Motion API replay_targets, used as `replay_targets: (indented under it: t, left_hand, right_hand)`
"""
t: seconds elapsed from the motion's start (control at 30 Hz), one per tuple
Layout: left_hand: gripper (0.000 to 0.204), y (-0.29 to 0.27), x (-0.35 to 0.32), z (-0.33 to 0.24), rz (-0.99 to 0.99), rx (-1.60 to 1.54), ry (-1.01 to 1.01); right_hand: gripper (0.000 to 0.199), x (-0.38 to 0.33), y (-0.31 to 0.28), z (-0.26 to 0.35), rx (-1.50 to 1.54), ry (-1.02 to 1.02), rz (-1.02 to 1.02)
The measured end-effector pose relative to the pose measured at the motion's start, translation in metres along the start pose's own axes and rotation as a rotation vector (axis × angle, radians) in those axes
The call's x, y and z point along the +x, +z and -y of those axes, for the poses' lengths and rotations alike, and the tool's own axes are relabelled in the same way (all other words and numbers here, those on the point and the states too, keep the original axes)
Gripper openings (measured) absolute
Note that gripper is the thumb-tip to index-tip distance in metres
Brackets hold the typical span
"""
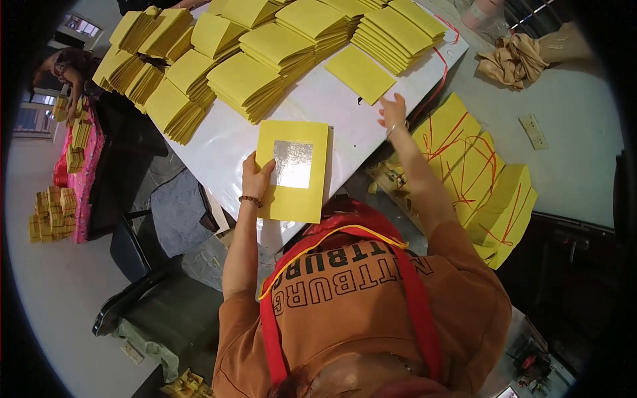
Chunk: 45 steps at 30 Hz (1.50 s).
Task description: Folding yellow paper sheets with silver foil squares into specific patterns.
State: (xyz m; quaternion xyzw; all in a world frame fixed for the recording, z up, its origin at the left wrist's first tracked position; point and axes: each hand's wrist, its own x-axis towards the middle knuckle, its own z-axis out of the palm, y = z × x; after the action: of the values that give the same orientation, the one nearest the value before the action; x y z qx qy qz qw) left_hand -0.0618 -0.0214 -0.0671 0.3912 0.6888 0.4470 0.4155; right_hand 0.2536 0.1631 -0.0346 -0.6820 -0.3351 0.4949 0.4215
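A person's left hand (256,175) grips a yellow packet (292,204) by its left edge, thumb beside the silvery panel (293,166), at the near end of a white surface (222,156). The right hand (393,113), fingers loosely parted and holding nothing, is just beside a lone yellow packet (360,73), near fanned yellow stacks (247,81).

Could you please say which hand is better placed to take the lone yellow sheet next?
Probably the right hand: it looks empty, near the lone sheet, while the left hand holds the silver-patched sheet.
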Motion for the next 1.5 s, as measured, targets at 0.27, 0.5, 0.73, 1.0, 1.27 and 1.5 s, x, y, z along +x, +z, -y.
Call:
replay_targets:
  t: [0.27,0.5,0.73,1.0,1.27,1.5]
  left_hand:
    - [0.061,0.0,-0.008,0.002,-0.036,0.049,0.087]
    - [0.065,0.001,-0.005,-0.017,0.045,0.346,0.175]
    - [0.068,0.0,0.002,-0.027,0.153,0.386,0.145]
    - [0.069,-0.001,0.003,-0.029,0.321,0.483,0.274]
    - [0.061,0.013,-0.023,-0.08,0.042,0.867,0.849]
    - [0.053,0.049,-0.039,-0.09,0.546,0.328,0.396]
  right_hand:
    - [0.045,-0.134,0.022,-0.068,0.004,0.039,0.463]
    - [0.045,-0.16,0.039,-0.09,0.052,-0.054,0.555]
    - [0.063,-0.215,0.045,-0.073,0.312,0.229,0.177]
    - [0.04,-0.225,0.039,-0.084,0.493,0.263,0.451]
    - [0.039,-0.233,0.051,-0.094,0.359,0.124,0.228]
    - [0.048,-0.23,0.057,-0.1,0.048,-0.134,0.255]
